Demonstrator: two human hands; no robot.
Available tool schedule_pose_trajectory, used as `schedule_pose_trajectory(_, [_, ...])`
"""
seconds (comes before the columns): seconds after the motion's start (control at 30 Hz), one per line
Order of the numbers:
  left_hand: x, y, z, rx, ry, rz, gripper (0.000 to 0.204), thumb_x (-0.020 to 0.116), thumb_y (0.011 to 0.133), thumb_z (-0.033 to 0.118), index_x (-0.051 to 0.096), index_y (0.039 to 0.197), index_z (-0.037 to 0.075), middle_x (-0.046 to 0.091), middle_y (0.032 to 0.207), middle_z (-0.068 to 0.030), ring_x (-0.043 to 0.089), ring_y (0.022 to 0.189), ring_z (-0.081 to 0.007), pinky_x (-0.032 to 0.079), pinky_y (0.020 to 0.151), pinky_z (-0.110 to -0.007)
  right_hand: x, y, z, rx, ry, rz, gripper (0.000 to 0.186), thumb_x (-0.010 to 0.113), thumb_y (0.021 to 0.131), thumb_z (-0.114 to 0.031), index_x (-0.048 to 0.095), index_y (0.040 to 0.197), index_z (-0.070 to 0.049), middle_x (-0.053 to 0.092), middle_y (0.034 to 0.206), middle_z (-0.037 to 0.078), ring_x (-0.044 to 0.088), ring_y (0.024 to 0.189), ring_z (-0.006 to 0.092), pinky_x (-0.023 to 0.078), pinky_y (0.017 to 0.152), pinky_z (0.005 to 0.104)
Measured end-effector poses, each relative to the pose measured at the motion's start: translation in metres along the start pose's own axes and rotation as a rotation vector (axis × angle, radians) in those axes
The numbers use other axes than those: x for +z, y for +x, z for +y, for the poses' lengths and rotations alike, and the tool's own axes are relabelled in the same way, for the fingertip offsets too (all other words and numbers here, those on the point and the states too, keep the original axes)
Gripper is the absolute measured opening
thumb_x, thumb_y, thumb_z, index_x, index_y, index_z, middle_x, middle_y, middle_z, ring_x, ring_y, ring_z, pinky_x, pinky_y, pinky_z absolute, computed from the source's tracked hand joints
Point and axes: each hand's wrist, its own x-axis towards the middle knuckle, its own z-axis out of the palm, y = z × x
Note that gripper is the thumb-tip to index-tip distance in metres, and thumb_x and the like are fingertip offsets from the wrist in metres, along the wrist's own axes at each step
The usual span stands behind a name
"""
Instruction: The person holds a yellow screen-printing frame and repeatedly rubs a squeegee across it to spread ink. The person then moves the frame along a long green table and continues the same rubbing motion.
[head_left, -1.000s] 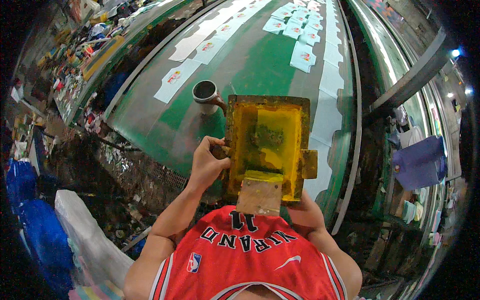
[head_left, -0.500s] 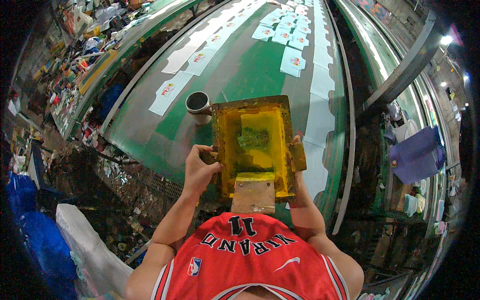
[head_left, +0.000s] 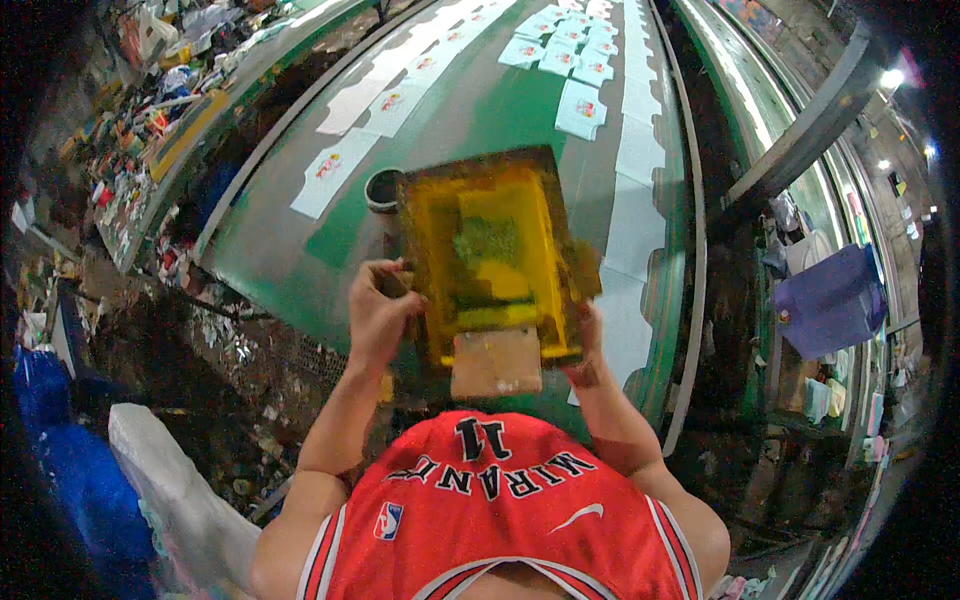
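Note:
My left hand [head_left: 380, 305] pinches the left side of a screen-printing frame [head_left: 482, 168], thumb and fingers closed on its edge. At the right side, my right hand [head_left: 590, 338] grips the same frame, its fingers partly hidden by the wood. The frame is held above the table and tilts slightly; its mesh is yellow with a dark green patch. Inside it, a squeegee [head_left: 497, 362] with a pale wooden handle leans over the near rim. Just past the frame's upper left corner stands an open dark-rimmed container [head_left: 384, 188].
The long green table [head_left: 340, 245] stretches away from me. Light fabric pieces with printed motifs [head_left: 332, 170] lie along its left, more printed pieces [head_left: 582, 108] in the middle, and pale pieces [head_left: 638, 190] at right. A grey post [head_left: 800, 130] and purple sheet [head_left: 830, 300] stand right.
Both hands and the frame have moved a little left and away from me, with the frame slightly blurred. The squeegee has travelled with it.

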Motion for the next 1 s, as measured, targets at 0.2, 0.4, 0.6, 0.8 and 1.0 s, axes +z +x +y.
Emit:
schedule_pose_trajectory(0.2, [-0.037,0.018,0.019,0.067,0.09,0.291,0.045,0.077,0.075,0.0,0.056,0.115,-0.001,0.066,0.096,-0.0092,0.064,0.083,-0.0165,0.053,0.072,-0.03,0.008,0.004,-0.036,-0.018,-0.321,0.218,0.06,0.05,0.106,-0.047,0.061,0.135,0.004,0.067,0.133,0.019,0.064,0.125,0.0338,0.054,0.102,0.0439])
schedule_pose_trajectory(0.4, [-0.066,0.01,0.029,0.091,0.066,0.441,0.046,0.075,0.078,0.004,0.053,0.118,-0.001,0.063,0.093,-0.0086,0.059,0.072,-0.0154,0.048,0.058,-0.033,-0.069,0.005,0.016,0.03,-1.621,0.35,0.061,0.056,0.104,-0.043,0.053,0.142,0.005,0.062,0.139,0.021,0.059,0.129,0.0357,0.047,0.109,0.0449])
schedule_pose_trajectory(0.6, [-0.078,0.003,0.017,-0.005,0.097,0.442,0.047,0.074,0.078,0.004,0.053,0.119,0.001,0.061,0.093,-0.0069,0.059,0.072,-0.0154,0.048,0.059,-0.033,-0.096,-0.019,0.09,-0.242,-2.654,0.03,0.081,0.055,0.101,-0.052,0.039,0.153,0.008,0.034,0.162,0.027,0.029,0.152,0.043,0.021,0.124,0.0562])
schedule_pose_trajectory(0.8, [-0.086,0.001,0.004,-0.001,0.072,0.39,0.047,0.075,0.077,0.005,0.054,0.119,0.001,0.061,0.101,-0.008,0.061,0.082,-0.0162,0.051,0.072,-0.033,-0.098,0.026,0.057,-0.228,-2.757,0.171,0.083,0.047,0.102,-0.056,0.036,0.153,0.009,0.032,0.163,0.027,0.028,0.153,0.0434,0.02,0.122,0.0656])
schedule_pose_trajectory(1.0, [-0.077,0.003,0.003,-0.033,-0.036,0.388,0.051,0.077,0.075,0.005,0.056,0.121,0.001,0.064,0.098,-0.0054,0.062,0.079,-0.0161,0.054,0.072,-0.031,-0.071,0.027,0.111,0.07,-2.63,-0.321,0.083,0.047,0.103,-0.051,0.028,0.156,0.009,0.026,0.164,0.031,0.02,0.156,0.0421,0.019,0.128,0.0482])
